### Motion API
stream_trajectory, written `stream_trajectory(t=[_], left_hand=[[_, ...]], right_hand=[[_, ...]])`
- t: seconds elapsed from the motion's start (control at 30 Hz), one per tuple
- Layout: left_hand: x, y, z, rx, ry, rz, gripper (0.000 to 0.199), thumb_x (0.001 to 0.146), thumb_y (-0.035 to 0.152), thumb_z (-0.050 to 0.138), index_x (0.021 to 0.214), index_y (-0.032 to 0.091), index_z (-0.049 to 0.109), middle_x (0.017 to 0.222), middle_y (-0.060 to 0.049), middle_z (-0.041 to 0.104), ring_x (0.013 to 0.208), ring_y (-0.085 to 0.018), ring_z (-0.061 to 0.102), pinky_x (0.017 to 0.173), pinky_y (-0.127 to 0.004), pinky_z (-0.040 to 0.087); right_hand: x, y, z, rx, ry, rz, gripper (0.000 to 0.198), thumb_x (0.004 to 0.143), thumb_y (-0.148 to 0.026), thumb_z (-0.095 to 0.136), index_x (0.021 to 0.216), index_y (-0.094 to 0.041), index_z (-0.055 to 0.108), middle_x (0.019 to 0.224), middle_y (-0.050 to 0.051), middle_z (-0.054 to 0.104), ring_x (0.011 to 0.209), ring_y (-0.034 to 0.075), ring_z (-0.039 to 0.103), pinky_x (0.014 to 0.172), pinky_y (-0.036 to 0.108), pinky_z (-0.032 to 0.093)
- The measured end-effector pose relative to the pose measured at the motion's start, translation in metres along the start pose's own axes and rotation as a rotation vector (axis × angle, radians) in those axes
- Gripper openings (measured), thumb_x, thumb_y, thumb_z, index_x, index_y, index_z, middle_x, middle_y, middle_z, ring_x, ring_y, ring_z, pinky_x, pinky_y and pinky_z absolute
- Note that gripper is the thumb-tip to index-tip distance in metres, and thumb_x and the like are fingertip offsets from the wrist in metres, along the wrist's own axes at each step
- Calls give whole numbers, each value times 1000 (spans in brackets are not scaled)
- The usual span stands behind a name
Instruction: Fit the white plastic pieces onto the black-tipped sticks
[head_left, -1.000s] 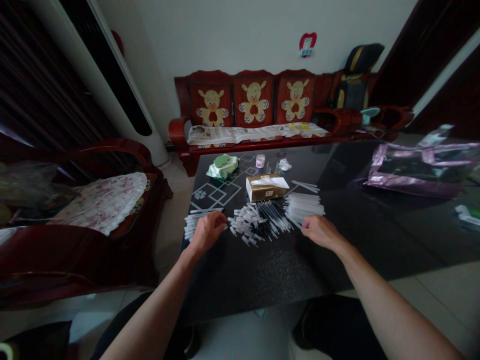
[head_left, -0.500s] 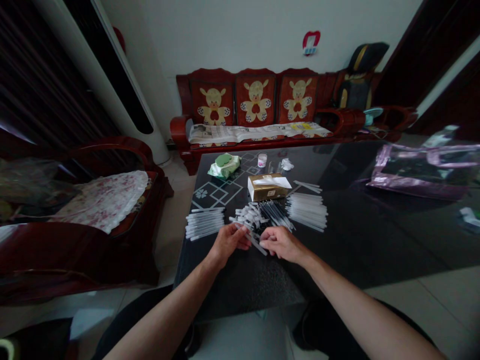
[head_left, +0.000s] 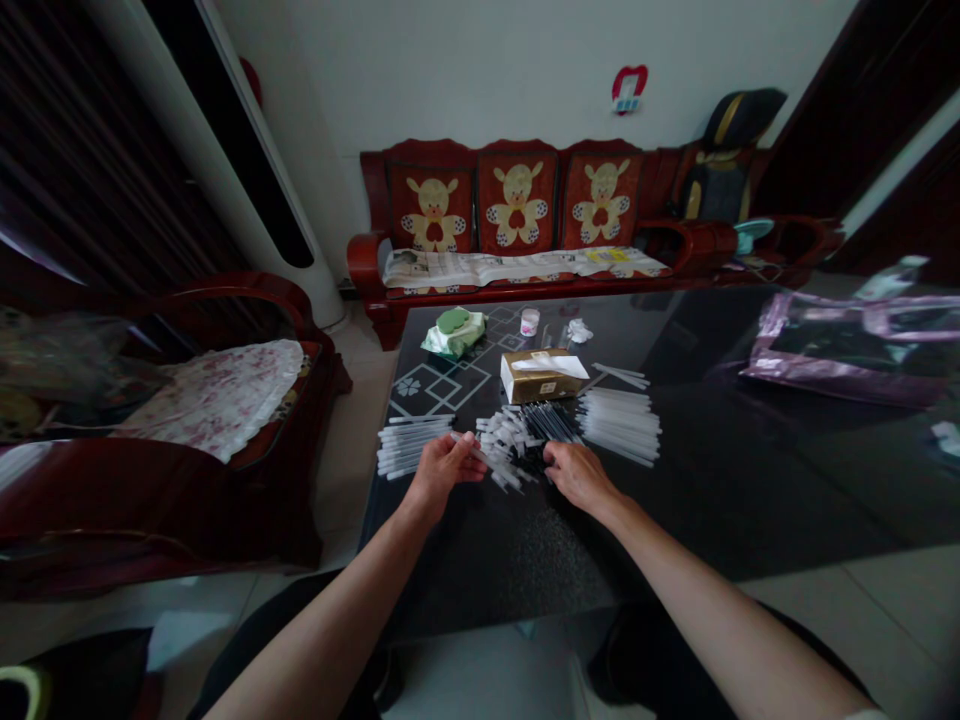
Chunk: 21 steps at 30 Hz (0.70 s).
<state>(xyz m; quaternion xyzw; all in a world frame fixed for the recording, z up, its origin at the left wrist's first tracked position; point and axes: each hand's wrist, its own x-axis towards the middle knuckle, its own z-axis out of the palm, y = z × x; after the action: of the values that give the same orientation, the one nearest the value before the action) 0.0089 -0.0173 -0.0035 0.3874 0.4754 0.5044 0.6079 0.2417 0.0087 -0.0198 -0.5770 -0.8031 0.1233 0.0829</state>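
Note:
My left hand (head_left: pixel 444 474) pinches a slim translucent white pen barrel (head_left: pixel 475 453), tilted down toward the right. My right hand (head_left: pixel 579 474) rests at the edge of a heap of small black parts (head_left: pixel 534 458), its fingertips together; what is between them I cannot make out. Small white pieces (head_left: pixel 501 432) lie heaped between the hands. Beyond my right hand is a bundle of thin dark rods (head_left: pixel 553 422), like pen refills. A row of white tubes (head_left: pixel 409 445) lies beside my left hand, and a larger stack of tubes (head_left: pixel 619 425) lies right of the rods.
A gold tissue box (head_left: pixel 544 378) stands behind the heaps on the dark table (head_left: pixel 517 570). Farther back are a green wipes pack (head_left: pixel 454 333), a small cup (head_left: pixel 529 321) and a crumpled tissue (head_left: pixel 578 330). A purple-edged plastic bag (head_left: pixel 847 350) lies to the right.
My hands have moved apart. The left has gone left with the barrel, and the right has moved to the black parts. The view has shifted slightly.

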Motion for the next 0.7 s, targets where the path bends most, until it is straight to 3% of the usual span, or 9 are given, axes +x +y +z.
stream_trajectory(t=[0.23, 0.4, 0.7], left_hand=[[1, 0, 2, -22, 8, -8, 35, 74, 45, 67, 80, 11, 59, 64, -2, 64, 55, -12, 63, 53, -23, 52], [0, 1, 3, -12, 8, -14, 35, 72, 45, 68, 79, 11, 59, 64, -3, 65, 55, -13, 63, 53, -23, 52], [3, 0, -2, -16, 17, 2, 35, 74, 45, 67, 81, 11, 60, 64, -4, 65, 56, -13, 63, 53, -23, 53]], right_hand=[[1, -2, 4, -55, -3, -14, 8, 80, -19, 57, 86, -18, 63, 80, 5, 68, 78, 17, 61, 67, 25, 33], [1, -5, 8, -97, 25, -31, 16, 75, -10, 53, 84, -16, 64, 81, 7, 69, 79, 18, 61, 66, 25, 34], [6, 13, -20, 171, 106, -42, 19, 70, -13, 52, 74, -17, 70, 68, 4, 69, 66, 16, 62, 62, 22, 38]])
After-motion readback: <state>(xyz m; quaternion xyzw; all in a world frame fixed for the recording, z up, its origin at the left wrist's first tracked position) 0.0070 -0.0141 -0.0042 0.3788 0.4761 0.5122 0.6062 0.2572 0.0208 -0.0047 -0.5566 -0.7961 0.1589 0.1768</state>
